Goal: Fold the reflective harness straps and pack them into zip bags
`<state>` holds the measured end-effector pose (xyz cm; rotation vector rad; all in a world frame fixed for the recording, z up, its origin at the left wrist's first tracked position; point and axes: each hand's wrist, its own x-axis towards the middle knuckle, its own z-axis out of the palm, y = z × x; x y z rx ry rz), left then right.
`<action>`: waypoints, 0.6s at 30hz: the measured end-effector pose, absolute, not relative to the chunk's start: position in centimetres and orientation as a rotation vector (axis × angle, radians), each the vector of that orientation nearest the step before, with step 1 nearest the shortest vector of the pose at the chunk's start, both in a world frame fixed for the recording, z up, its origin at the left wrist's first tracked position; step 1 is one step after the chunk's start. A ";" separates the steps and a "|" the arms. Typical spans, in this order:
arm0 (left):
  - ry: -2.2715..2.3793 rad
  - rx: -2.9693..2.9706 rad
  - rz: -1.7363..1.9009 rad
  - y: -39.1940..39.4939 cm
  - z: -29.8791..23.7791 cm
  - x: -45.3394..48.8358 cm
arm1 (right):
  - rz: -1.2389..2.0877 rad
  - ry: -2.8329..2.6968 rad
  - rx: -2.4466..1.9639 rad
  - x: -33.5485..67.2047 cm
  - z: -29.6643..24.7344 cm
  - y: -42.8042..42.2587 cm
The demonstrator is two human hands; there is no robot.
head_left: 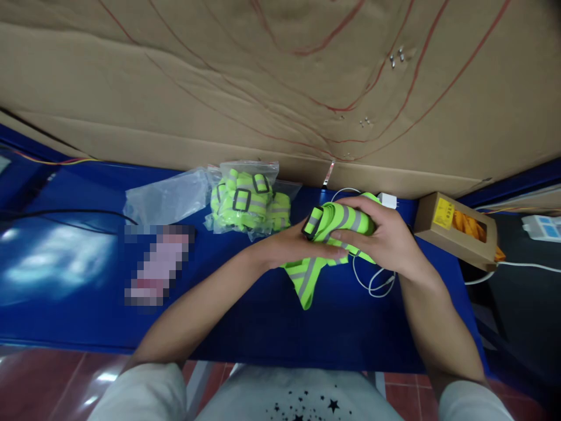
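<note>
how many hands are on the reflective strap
2: the left hand, at the lower left of the rolled reflective strap, and the right hand, at its right.

1 head-worn view, facing forward and down, close above blue table [263, 333].

A person's left hand [298, 248] and right hand [390, 234] hold a partly rolled, lime reflective strap [342, 217] over a blue table [350, 339], between similar bagged straps [245, 215] and a cardboard box [451, 247]

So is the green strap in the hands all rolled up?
Partly: the reflective strap is coiled on top, but a loose fold hangs below.
</note>
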<state>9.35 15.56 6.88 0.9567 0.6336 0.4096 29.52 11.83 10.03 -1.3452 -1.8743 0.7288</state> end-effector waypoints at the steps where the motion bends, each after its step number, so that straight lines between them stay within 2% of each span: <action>1: 0.597 0.944 0.316 15.6 6.7 9.4 | 0.704 -1.862 -1.353 29.5 10.3 11.6; 4: 0.522 0.896 0.202 15.2 6.0 9.7 | 0.587 -1.794 -1.387 29.5 11.0 11.0; 8: 0.430 0.882 0.344 14.5 5.6 10.6 | 0.511 -1.732 -1.419 29.4 11.4 10.3; 11: 0.385 0.826 0.318 14.2 5.7 11.0 | 0.315 -1.796 -1.423 28.9 11.3 10.1; 18: 0.380 0.767 0.282 14.2 6.9 9.7 | -0.135 -2.038 -1.080 28.9 9.9 10.2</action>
